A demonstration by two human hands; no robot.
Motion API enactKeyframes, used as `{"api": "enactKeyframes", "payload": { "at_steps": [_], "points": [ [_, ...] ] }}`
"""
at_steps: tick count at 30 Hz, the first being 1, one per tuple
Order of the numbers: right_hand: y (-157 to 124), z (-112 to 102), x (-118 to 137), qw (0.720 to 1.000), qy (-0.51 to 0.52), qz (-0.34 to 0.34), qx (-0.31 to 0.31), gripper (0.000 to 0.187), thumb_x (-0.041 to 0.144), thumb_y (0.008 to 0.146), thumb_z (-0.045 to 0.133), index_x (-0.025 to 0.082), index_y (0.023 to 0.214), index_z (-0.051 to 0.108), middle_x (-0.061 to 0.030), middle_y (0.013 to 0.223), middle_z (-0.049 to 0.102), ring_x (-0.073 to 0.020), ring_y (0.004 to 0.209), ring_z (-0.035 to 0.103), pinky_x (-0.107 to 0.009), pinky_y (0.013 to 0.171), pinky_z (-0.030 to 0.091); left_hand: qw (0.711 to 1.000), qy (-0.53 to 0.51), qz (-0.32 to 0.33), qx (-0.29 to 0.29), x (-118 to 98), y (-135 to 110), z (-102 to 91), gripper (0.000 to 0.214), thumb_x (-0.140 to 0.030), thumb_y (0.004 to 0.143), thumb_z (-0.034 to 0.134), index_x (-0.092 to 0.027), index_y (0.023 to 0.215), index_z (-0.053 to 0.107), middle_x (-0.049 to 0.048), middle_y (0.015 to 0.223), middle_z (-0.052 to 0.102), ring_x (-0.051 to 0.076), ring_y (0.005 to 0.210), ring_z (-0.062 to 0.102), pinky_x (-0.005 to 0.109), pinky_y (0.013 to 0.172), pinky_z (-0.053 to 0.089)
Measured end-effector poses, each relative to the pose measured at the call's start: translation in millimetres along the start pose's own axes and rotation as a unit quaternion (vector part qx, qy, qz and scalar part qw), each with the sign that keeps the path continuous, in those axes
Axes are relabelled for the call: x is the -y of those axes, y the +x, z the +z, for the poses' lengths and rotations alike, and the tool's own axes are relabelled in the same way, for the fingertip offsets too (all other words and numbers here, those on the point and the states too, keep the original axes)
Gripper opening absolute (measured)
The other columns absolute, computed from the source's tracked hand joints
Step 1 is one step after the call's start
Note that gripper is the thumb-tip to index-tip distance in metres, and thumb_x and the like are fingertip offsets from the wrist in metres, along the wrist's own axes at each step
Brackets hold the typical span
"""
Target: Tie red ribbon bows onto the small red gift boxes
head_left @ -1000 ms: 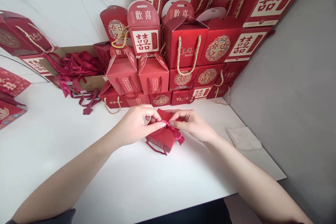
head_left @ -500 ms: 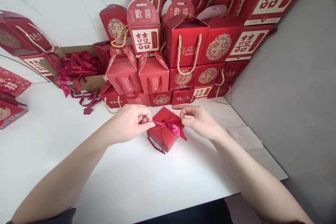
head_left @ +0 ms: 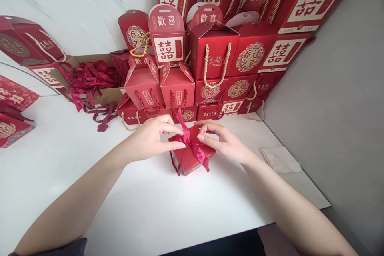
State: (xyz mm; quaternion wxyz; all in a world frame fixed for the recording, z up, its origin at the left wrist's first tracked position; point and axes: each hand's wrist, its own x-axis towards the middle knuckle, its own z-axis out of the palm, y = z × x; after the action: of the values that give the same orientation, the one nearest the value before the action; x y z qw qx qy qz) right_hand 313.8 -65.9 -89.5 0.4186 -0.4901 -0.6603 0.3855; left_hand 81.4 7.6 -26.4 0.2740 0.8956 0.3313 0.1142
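Observation:
A small red gift box (head_left: 192, 162) stands at an angle on the white table between my hands. A crimson satin ribbon (head_left: 200, 157) is knotted across its top, one tail sticking up at the back and the other draped over the front. My left hand (head_left: 160, 135) is at the left of the knot, thumb and forefinger apart, their tips against the ribbon. At the right of the lid, my right hand (head_left: 219, 138) has its fingers loosely curved, thumb and forefinger close but with a gap. A dark red cord handle (head_left: 175, 166) hangs on the box's left side.
Stacked red gift boxes (head_left: 213, 60) line the back of the white table (head_left: 150, 208). Behind left, a cardboard carton (head_left: 109, 95) holds a tangle of ribbons (head_left: 93, 74). More red boxes (head_left: 15, 128) stand at far left. A pale folded cloth or paper (head_left: 280, 159) lies near the right wall.
The ribbon ends were pinched and drawn out sideways; now the fingers have loosened and come in toward the knot. The left tail has swung upright, and the box has turned slightly.

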Motion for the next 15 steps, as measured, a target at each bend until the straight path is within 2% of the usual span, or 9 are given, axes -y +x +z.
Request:
{"api": "enactKeyframes", "payload": {
  "at_steps": [2,3,5,7,8,11,15],
  "points": [
    [-1,1,0,1.0,0.001,-0.012,0.007,0.019,0.037,0.089,0.064,0.02,0.081,0.062,-0.0078,0.128,0.058,-0.023,0.125,0.052,-0.04,0.106,0.035,0.998,-0.043,0.035,0.006,0,2,0.5,0.018,-0.042,0.083,0.068,-0.029,0.092,0.076,0.0007,0.098,0.063,0.014,0.087,0.061,0.025,0.076,0.049],
    [-1,0,0,1.0,0.003,-0.014,0.012,0.017,0.035,0.088,0.065,0.02,0.081,0.062,-0.0083,0.13,0.058,-0.0232,0.126,0.051,-0.041,0.106,0.034,0.997,-0.054,0.051,0.029,-1,3,-0.5,0.015,-0.039,0.083,0.068,-0.028,0.087,0.077,0.0009,0.096,0.064,0.014,0.086,0.062,0.024,0.078,0.049],
    [-1,-1,0,1.0,0.009,-0.017,0.021,0.014,0.033,0.087,0.066,0.02,0.082,0.064,-0.009,0.132,0.057,-0.0234,0.127,0.051,-0.042,0.107,0.034,0.989,-0.057,0.078,0.109,-1,2,-5.1,0.011,-0.03,0.084,0.067,-0.027,0.084,0.078,0.0007,0.088,0.063,0.012,0.078,0.061,0.023,0.073,0.048],
    [-1,-2,0,0.999,0.014,-0.02,0.027,0.013,0.032,0.087,0.066,0.02,0.081,0.065,-0.0092,0.134,0.055,-0.0234,0.129,0.05,-0.043,0.107,0.034,0.976,-0.047,0.106,0.186,-3,0,-11.6,0.021,-0.017,0.083,0.063,-0.03,0.085,0.079,0.0001,0.081,0.063,0.011,0.074,0.061,0.021,0.068,0.047],
    [-1,-3,0,0.999,0.016,-0.023,0.03,0.013,0.031,0.087,0.067,0.02,0.081,0.065,-0.0091,0.135,0.055,-0.0234,0.13,0.049,-0.043,0.107,0.034,0.971,-0.04,0.118,0.206,-3,-2,-15.0,0.028,-0.011,0.081,0.059,-0.031,0.085,0.079,-0.0001,0.08,0.064,0.011,0.074,0.061,0.02,0.067,0.046],
    [-1,-5,4,0.999,0.018,-0.032,0.039,0.015,0.029,0.087,0.068,0.02,0.078,0.061,-0.0089,0.134,0.056,-0.0233,0.133,0.046,-0.042,0.107,0.034,0.971,-0.013,0.119,0.208,-5,-6,-23.6,0.037,-0.002,0.076,0.053,-0.029,0.081,0.077,-0.0011,0.079,0.065,0.011,0.074,0.06,0.02,0.066,0.044],
    [-2,-5,8,0.998,0.009,-0.034,0.057,0.018,0.031,0.09,0.065,0.02,0.076,0.062,-0.0089,0.137,0.054,-0.0229,0.135,0.043,-0.042,0.107,0.034,0.982,0.021,0.112,0.153,-4,-7,-26.6,0.023,-0.014,0.084,0.056,-0.027,0.087,0.075,-0.0013,0.076,0.062,0.01,0.069,0.056,0.02,0.064,0.043]
  ]
}}
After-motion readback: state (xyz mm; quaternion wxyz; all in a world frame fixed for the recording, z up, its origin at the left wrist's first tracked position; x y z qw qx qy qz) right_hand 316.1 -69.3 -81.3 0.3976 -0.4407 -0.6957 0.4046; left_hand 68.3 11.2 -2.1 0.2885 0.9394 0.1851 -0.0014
